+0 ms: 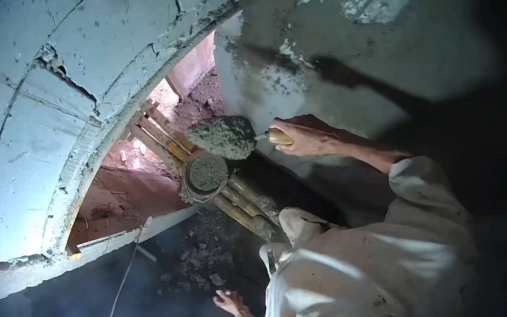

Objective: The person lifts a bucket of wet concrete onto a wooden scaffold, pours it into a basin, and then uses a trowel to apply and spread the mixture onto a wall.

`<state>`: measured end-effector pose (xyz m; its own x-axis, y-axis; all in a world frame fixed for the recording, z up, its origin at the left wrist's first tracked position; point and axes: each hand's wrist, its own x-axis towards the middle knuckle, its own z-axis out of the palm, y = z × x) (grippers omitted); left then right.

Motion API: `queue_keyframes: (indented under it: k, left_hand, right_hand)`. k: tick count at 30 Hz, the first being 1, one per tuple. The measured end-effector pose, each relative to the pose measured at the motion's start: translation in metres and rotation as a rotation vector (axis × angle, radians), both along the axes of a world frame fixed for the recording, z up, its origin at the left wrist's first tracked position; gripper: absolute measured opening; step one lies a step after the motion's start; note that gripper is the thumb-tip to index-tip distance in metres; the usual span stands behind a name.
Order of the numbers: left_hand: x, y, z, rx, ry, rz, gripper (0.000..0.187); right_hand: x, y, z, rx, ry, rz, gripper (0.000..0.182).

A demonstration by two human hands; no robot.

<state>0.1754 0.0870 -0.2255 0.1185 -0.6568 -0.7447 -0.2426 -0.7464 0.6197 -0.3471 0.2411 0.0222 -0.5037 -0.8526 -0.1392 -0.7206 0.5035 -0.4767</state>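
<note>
While the right hand closes around the handle of a trowel, whose blade carries heaped grey mortar by the rim of a filled bucket over wooden poles, the left hand hangs low, fingers loosely spread.

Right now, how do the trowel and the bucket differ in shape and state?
The trowel is gripped by its handle in the right hand; the bucket is touched by neither hand. The trowel is long, with a handle at one end, while the bucket shows a round mouth. Grey mortar covers the trowel's blade, but lies within the bucket's rim. Both carry mortar.
</note>
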Motion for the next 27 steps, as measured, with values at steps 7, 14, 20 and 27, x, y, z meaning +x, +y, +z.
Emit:
queue_keyframes:
  k: [7, 14, 20, 27]
  left_hand:
    - [0.002, -0.055, -0.005, -0.114, 0.052, -0.041, 0.06]
    - [0.057, -0.027, -0.046, 0.033, 0.093, -0.124, 0.06]
    - [0.134, -0.003, -0.022, -0.274, -0.24, -0.611, 0.038]
    - [0.052, -0.05, -0.037, -0.077, 0.216, -0.24, 0.038]
  right_hand:
    - [0.034, 0.01, 0.158, -0.219, -0.331, 0.24, 0.048]
    - [-0.001, 0.087, 0.158, -0.426, -1.12, -0.069, 0.037]
    - [-0.013, 0.278, 0.246, -1.015, -0.272, -0.809, 0.036]
    - [0.049, 0.239, 0.215, -0.298, -0.02, -1.01, 0.044]
